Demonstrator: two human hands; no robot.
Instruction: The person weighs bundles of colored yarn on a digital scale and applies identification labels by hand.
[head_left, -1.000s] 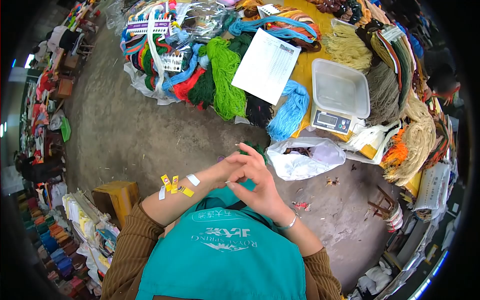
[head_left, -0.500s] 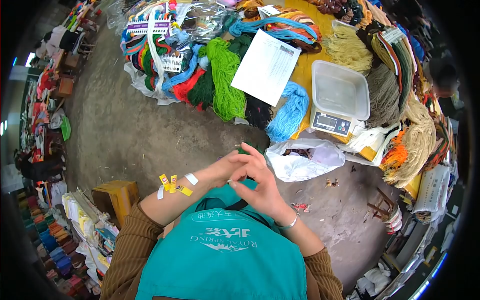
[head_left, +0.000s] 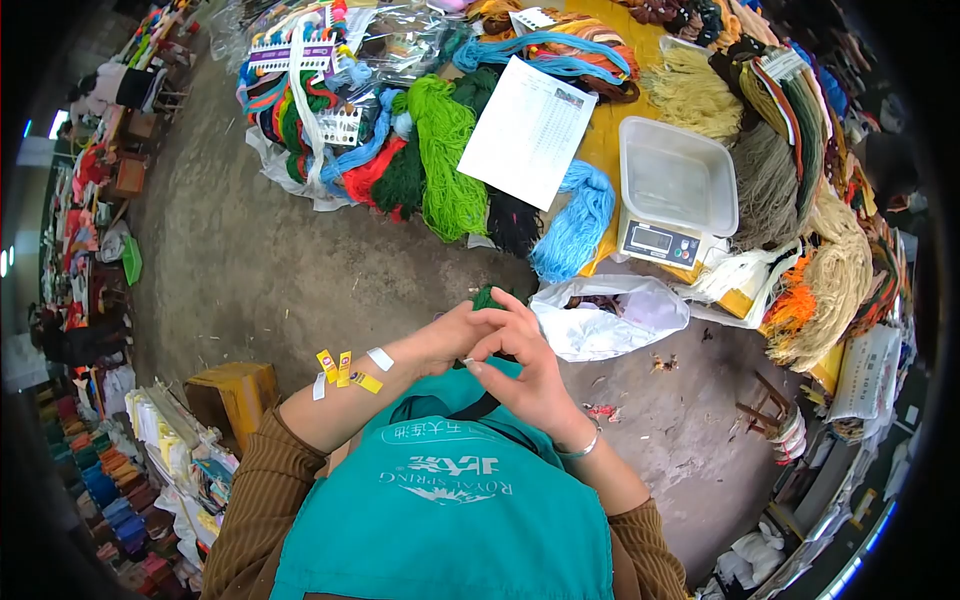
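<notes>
My two hands meet in front of the teal apron (head_left: 440, 540). My left hand (head_left: 455, 332) is closed around a bundle of dark green thread (head_left: 488, 298), which shows just past its knuckles; most of its fingers are hidden behind the other hand. My right hand (head_left: 522, 368) overlaps it, thumb and forefinger nearly pinched at a tiny pale bit that is too small to name. Several yellow and white sticker labels (head_left: 344, 369) are stuck along my left forearm.
Ahead, the table bears a bright green thread hank (head_left: 445, 155), a blue hank (head_left: 577, 225), a printed sheet (head_left: 528, 130) and a digital scale (head_left: 655, 243) with a clear plastic tub (head_left: 678, 175). Below hangs a white bag (head_left: 610, 325). A stool (head_left: 775, 420) stands right, a cardboard box (head_left: 235, 395) left.
The view has shifted very slightly. My right hand's fingers have moved a little, and slightly more of the dark green thread shows beyond the hands.
</notes>
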